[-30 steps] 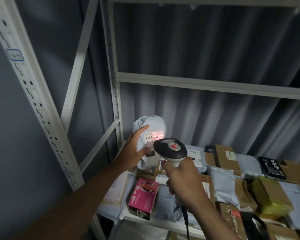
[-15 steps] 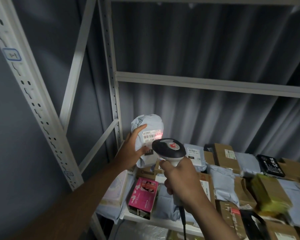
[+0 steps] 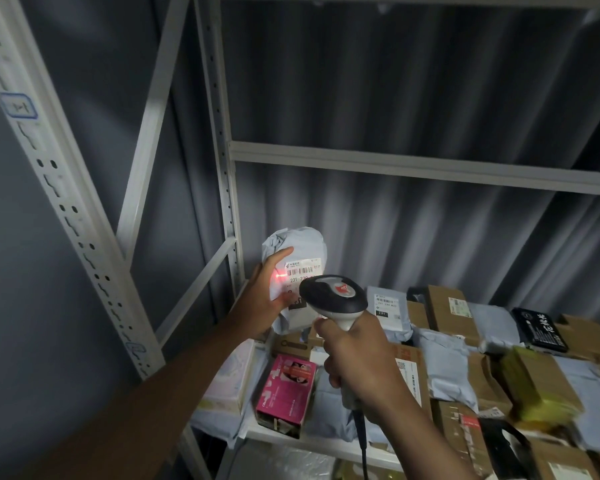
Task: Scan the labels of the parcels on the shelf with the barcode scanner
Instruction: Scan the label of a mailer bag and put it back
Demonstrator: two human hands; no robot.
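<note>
My left hand (image 3: pixel 264 299) grips a grey poly-bag parcel (image 3: pixel 300 245) and holds it upright above the left end of the shelf (image 3: pixel 326 445). Its white label (image 3: pixel 303 270) with a barcode faces me. My right hand (image 3: pixel 361 362) grips the handle of the black and grey barcode scanner (image 3: pixel 333 296), whose head points at the parcel from just right of it. The scanner's red light falls on the label's left edge and my left thumb. The scanner head hides the label's lower right part.
The shelf holds several cardboard boxes (image 3: pixel 447 306) and grey bags (image 3: pixel 385 306), a pink box (image 3: pixel 286 389) at the front left and a black packet (image 3: pixel 539 329) at the right. White uprights (image 3: pixel 222 168) and a crossbeam (image 3: pixel 430 166) frame the bay.
The parcel and both hands have stayed nearly in place. The red scanner light has slid left, from the label's right side to its left edge and my thumb.
</note>
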